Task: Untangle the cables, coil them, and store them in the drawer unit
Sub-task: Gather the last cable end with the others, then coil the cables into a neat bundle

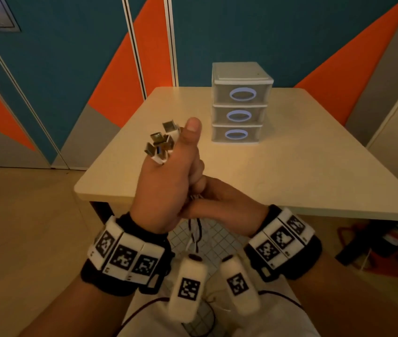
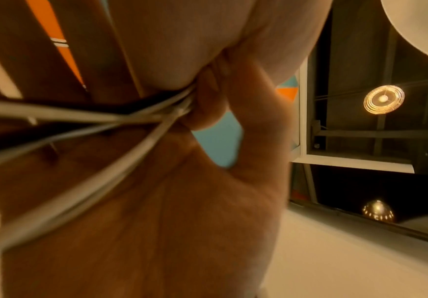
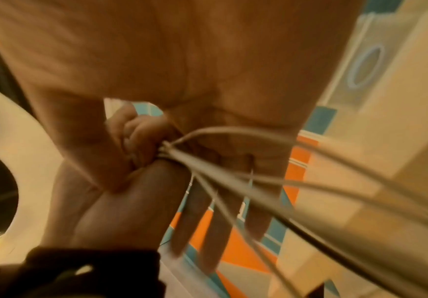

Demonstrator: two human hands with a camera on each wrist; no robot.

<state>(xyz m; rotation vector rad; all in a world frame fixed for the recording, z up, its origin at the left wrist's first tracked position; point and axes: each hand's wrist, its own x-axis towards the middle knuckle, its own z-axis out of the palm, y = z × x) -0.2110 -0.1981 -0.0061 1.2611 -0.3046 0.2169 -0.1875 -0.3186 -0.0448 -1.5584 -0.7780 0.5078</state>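
Observation:
My left hand (image 1: pixel 168 181) is raised over the table's near edge, fist curled round a bundle of white cables (image 2: pixel 85 121). Several USB plugs (image 1: pixel 160 142) stick out above its thumb. The cables (image 1: pixel 194 234) hang down below both hands, one dark strand among them. My right hand (image 1: pixel 227 203) sits just under and against the left fist. In the right wrist view its fingers (image 3: pixel 218 231) lie straight, with the cables (image 3: pixel 233 177) running across the palm. The three-drawer unit (image 1: pixel 240 103) stands on the table's far middle, all drawers closed.
The cream table (image 1: pixel 290 166) is otherwise bare around the drawer unit. Dark clutter and cords (image 1: pixel 375 239) lie on the floor under its right side. A white gridded fabric (image 1: pixel 217 237) shows below my hands. Blue and orange wall panels stand behind.

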